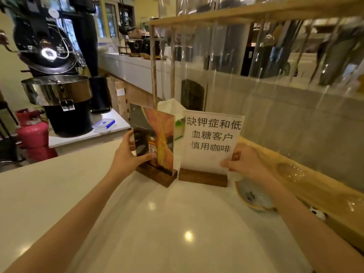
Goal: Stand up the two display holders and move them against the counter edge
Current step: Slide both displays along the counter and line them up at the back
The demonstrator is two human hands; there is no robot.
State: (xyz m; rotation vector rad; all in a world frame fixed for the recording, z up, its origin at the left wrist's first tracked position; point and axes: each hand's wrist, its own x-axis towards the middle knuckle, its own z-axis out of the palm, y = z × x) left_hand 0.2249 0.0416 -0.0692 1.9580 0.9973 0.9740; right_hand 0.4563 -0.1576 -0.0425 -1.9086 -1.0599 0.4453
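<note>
Two display holders stand upright on the pale counter (pixel 149 223), each a clear panel in a dark wooden base. The left holder (pixel 157 134) shows an orange and black picture with a bottle. My left hand (pixel 128 154) grips its left edge, thumb on the front. The right holder (pixel 210 138) carries a white sheet with black printed characters. My right hand (pixel 244 160) pinches its lower right corner. The two bases sit close together, angled toward each other, near the far end of the counter.
A patterned plate (pixel 254 198) lies right of the holders, partly under my right forearm. A wooden ledge (pixel 307 186) and a clear screen (pixel 275 91) run along the right. A tissue box (pixel 173 109) stands behind the holders. A coffee roaster (pixel 57 91) and a pink gas cylinder (pixel 33 133) are at the left.
</note>
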